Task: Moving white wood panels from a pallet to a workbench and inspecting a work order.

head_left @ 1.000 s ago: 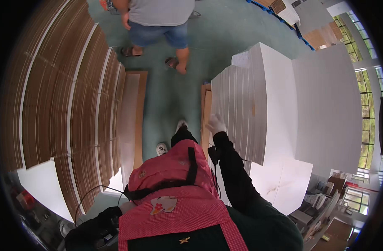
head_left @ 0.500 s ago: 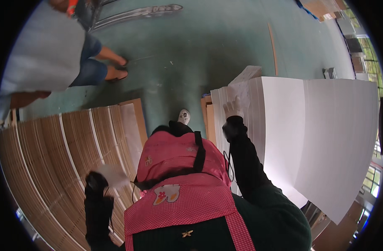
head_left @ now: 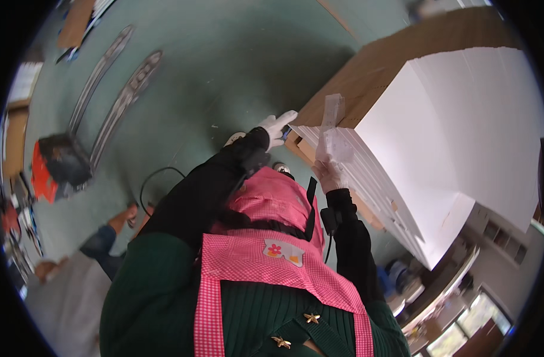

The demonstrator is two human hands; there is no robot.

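Note:
A tall stack of white cardboard sheets (head_left: 397, 137), with a brown side (head_left: 367, 68), stands at my right. My right hand (head_left: 329, 175), in a whitish glove, is at the stack's near edge, its fingers closed on the lower end of a crumpled clear plastic strip (head_left: 332, 134). The strip lies up along the sheet edges. My left hand (head_left: 276, 127), also gloved, reaches across to the stack's left corner with its fingers stretched out. A small blue bit shows beside that hand; I cannot make out what it is.
A pallet jack (head_left: 64, 157) with an orange-red part and two long forks stands on the green floor (head_left: 224, 65) at left. A person in a grey top (head_left: 76, 303) is at the lower left. Shelving (head_left: 444, 285) shows at lower right.
My view has turned leftward, and the brown cardboard stack at left is out of it. My left hand has swung from the lower left across to the white stack. My right hand remains at that stack.

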